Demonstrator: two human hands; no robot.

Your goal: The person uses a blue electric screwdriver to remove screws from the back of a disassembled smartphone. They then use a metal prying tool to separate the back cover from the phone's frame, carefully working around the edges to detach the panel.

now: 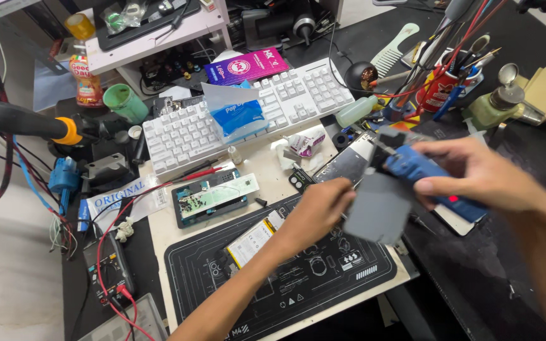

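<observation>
Holding a blue tool in my right hand, fingers wrapped round it, above the counter. A grey flat piece hangs at its front, blurred, so I cannot tell what it is. My left hand is curled, pinching near that piece's edge, over the black mat. An opened phone lies just beside the left wrist. Risk, I judge: the grey piece slips from a light pinch and drops onto the phone, or my forearm sweeps it off the mat.
</observation>
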